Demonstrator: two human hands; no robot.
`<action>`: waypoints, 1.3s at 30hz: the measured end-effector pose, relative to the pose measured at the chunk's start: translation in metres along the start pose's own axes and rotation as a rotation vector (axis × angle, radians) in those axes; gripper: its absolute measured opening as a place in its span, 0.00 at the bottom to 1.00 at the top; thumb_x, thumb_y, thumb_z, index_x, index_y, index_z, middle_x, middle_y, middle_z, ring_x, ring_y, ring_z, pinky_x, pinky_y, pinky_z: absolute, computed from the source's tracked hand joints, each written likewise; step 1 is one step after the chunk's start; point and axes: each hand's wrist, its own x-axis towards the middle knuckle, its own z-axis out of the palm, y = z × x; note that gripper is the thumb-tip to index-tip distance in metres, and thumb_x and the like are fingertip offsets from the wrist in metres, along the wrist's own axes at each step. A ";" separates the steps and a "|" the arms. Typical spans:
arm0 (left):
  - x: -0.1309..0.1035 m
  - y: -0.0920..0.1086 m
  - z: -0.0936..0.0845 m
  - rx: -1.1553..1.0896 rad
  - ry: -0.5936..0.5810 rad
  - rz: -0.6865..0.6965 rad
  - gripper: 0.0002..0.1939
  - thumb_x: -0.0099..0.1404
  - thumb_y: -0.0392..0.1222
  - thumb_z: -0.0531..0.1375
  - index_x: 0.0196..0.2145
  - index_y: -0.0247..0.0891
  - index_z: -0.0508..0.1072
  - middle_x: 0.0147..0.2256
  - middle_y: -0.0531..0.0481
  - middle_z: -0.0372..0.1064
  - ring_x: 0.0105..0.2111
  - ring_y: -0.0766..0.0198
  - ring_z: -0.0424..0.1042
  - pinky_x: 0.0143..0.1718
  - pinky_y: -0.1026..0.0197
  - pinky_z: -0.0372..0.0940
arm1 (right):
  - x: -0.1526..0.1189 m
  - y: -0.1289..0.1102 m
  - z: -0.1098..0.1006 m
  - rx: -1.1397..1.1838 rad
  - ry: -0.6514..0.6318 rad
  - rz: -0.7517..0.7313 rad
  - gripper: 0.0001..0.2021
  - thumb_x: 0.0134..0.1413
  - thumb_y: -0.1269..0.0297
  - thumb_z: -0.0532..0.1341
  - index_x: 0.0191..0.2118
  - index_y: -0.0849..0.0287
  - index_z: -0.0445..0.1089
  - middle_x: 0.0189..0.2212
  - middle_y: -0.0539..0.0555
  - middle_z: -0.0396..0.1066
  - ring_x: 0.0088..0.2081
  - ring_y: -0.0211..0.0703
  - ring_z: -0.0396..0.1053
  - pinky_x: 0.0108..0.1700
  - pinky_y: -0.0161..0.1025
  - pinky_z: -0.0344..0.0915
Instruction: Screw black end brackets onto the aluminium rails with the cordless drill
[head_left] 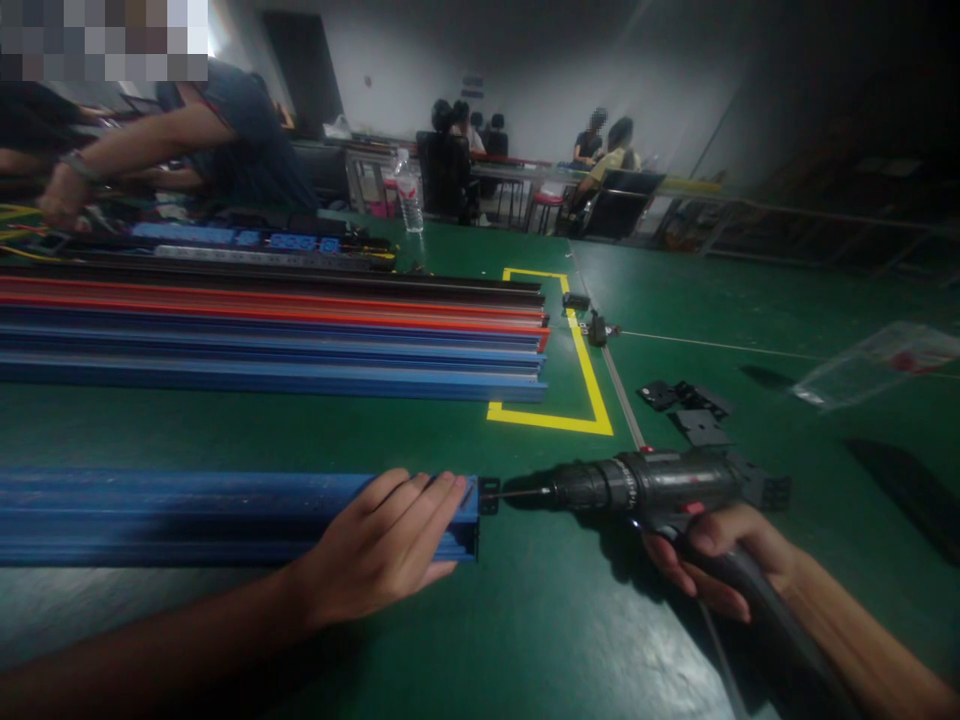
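- The blue rail [187,500] lies along the worktop [555,630], a black bracket [489,488] at its right end.
- Our left grip [394,545] grasps the rail near that end.
- Our right grip [750,537] is wrapped around a drill [675,480], its bit at the bracket.
- Beyond lie more rails [300,378], beside black plates [701,428].

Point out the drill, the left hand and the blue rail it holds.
Drill [671,484], head view: dark body.
Left hand [386,545], head view: back of hand.
Blue rail [187,503], head view: upper face.
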 end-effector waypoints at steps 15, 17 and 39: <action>0.003 -0.001 0.000 0.013 -0.031 -0.003 0.24 0.73 0.47 0.55 0.53 0.20 0.71 0.47 0.35 0.76 0.41 0.51 0.73 0.46 0.48 0.64 | -0.002 0.003 -0.006 -0.102 0.141 0.024 0.13 0.45 0.58 0.65 0.32 0.65 0.76 0.20 0.54 0.69 0.11 0.31 0.59 0.13 0.27 0.64; 0.003 0.000 -0.001 0.011 -0.025 -0.002 0.24 0.73 0.47 0.55 0.53 0.20 0.71 0.46 0.35 0.76 0.41 0.51 0.73 0.46 0.48 0.64 | -0.001 0.003 -0.003 -0.102 0.165 0.030 0.14 0.43 0.58 0.66 0.31 0.66 0.76 0.19 0.54 0.69 0.11 0.31 0.59 0.13 0.27 0.64; 0.013 -0.008 -0.003 -0.075 -0.110 -0.043 0.32 0.62 0.50 0.66 0.55 0.21 0.69 0.48 0.32 0.74 0.42 0.48 0.71 0.43 0.48 0.65 | 0.002 0.003 -0.005 -0.035 0.167 0.003 0.16 0.45 0.63 0.61 0.37 0.70 0.77 0.23 0.58 0.73 0.13 0.35 0.67 0.15 0.27 0.66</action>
